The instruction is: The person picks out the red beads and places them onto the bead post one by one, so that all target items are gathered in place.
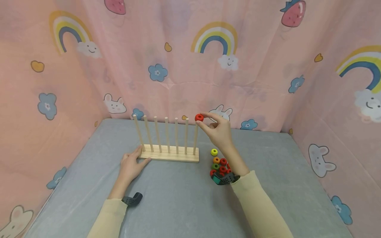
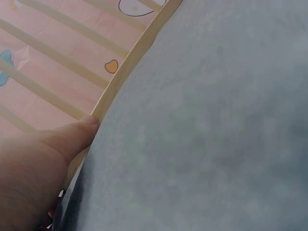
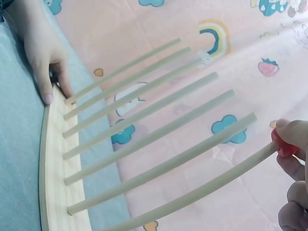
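A wooden peg stand (image 1: 169,158) with a row of upright rods stands on the table. My left hand (image 1: 131,166) grips its left end, thumb along the front edge and fingers round the far side, as the right wrist view also shows. Between thumb and forefinger, my right hand (image 1: 219,131) pinches a red ring bead (image 1: 199,118) at the top of the rightmost rod (image 1: 195,138). In the right wrist view the rod's tip meets the red bead (image 3: 285,144). All the rods visible there are bare below their tips.
Right of the stand lies a group of loose beads: a yellow bead (image 1: 214,152), an orange bead (image 1: 216,160), a green bead (image 1: 215,167) and several red ones (image 1: 223,161). My right wrist partly covers them. A pink patterned curtain (image 1: 184,66) hangs behind the grey table (image 1: 172,201).
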### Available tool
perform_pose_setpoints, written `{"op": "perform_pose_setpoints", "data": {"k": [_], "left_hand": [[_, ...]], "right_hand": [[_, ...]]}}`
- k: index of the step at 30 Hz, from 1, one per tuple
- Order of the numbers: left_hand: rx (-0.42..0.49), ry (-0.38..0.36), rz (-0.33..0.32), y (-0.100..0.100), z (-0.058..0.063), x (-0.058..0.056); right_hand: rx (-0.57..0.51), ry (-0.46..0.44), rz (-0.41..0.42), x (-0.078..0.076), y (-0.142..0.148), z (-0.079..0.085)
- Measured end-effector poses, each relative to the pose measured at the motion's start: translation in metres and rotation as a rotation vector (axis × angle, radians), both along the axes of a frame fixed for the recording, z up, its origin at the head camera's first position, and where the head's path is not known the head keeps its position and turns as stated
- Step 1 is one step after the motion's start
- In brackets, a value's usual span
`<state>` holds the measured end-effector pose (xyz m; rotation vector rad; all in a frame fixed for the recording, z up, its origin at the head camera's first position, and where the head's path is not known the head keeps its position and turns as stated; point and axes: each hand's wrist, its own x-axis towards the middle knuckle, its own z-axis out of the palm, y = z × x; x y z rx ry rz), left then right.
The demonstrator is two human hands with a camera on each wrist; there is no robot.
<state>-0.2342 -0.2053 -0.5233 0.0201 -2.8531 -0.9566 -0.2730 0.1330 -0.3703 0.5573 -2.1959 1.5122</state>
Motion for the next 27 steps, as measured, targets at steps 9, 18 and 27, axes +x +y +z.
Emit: {"op": "perform_pose_setpoints", "data": {"k": [9, 18, 27], "left_hand": [[0.005, -0.009, -0.002, 0.001, 0.0, -0.001], [0.003, -0.012, 0.005, 0.001, 0.0, -0.001], [0.001, -0.011, 0.006, 0.001, 0.0, -0.002]], "right_hand": [[0.032, -0.01, -0.018, -0.001, -0.001, -0.007], [0.063, -0.01, -0.031, -0.001, -0.003, -0.01], [0.058, -0.023, -0.022, -0.001, -0.002, -0.01]]}}
